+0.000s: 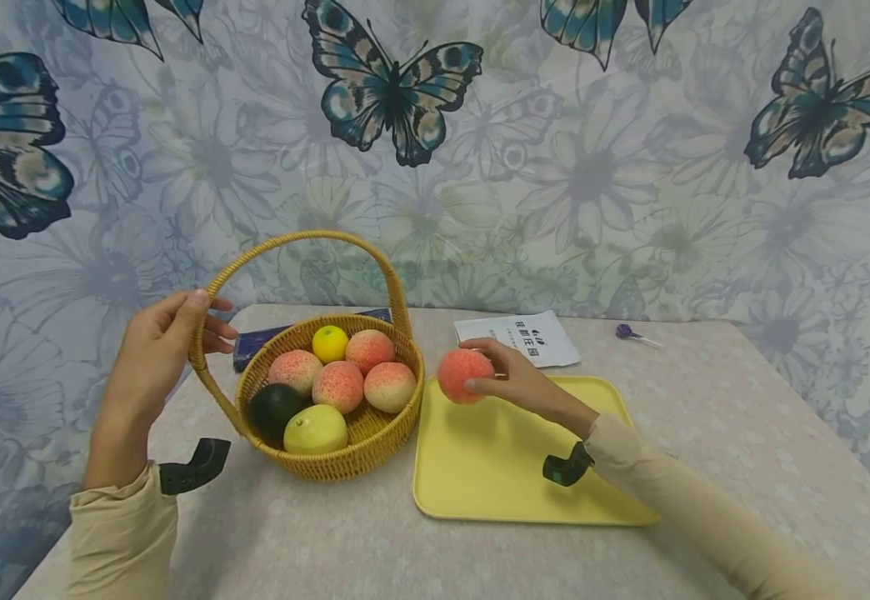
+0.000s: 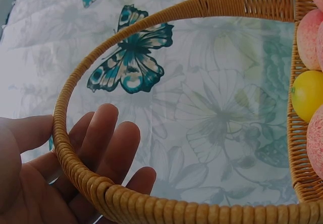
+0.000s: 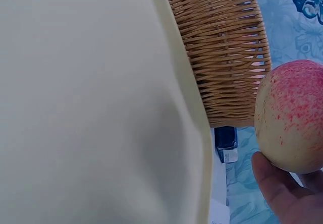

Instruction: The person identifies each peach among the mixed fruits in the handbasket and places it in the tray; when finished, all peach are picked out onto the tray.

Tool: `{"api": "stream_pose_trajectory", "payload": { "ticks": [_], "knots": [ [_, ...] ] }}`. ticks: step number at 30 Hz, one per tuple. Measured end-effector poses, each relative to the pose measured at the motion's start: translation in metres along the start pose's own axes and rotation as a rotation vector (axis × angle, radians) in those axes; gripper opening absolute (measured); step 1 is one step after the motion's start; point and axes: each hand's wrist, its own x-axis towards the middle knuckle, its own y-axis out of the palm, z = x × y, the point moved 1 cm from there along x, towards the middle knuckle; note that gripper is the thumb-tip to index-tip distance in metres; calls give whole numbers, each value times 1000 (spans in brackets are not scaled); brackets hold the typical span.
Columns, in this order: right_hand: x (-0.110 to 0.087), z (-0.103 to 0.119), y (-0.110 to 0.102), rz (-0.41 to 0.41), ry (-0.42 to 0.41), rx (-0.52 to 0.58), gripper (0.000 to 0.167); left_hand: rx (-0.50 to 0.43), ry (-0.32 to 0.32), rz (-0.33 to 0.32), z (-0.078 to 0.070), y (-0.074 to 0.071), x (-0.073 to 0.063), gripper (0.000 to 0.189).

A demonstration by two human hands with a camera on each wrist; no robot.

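So the basket (image 1: 322, 469) is my reference here. The right hand (image 1: 519, 381) has a pinkish peach (image 1: 465, 376) pinched between thumb and fingers, up in the air just right of the basket, over the near-basket edge of the yellow tray (image 1: 480, 479). Left hand (image 1: 159, 333) is on the opposite side of the basket, loosely hooked on the basket handle (image 1: 326, 234), thumb on one side and the other fingers through the loop.

What could go wrong, imo: that's a fingertip hold on a smooth round thing, so if the pinch loosens, the peach could drop and roll away from the basket. If it travels low toward the basket, it could clip the rim and get knocked loose. The basket's already got four peaches (image 1: 338, 387), a small yellow fruit (image 1: 330, 342), a dark green one (image 1: 273, 412) and a yellow-green one (image 1: 316, 430), so a careless bump might shift the pile. The bare patch at the basket's near right looks safest to me.

Also, that handle's tall. A sideways tug from the left hand could tip or slide the basket on the desk (image 1: 292, 542).
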Motion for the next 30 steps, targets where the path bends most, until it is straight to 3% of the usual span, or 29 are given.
{"api": "stream_pose_trajectory", "payload": {
  "ticks": [7, 16, 22, 30],
  "knots": [
    [-1, -10, 0, -7, 29, -80, 49, 3, -6, -12, 1, 1, -1, 35],
    [-1, -18, 0, -4, 74, -105, 53, 10, -7, -15, -1, 3, -2, 45],
    [-5, -4, 1, 2, 80, -116, 53, -4, 4, -2, -2, 3, -1, 43],
    [4, -30, 0, -1, 80, -133, 53, 6, -17, -1, -1, 0, -2, 44]
  ]
}}
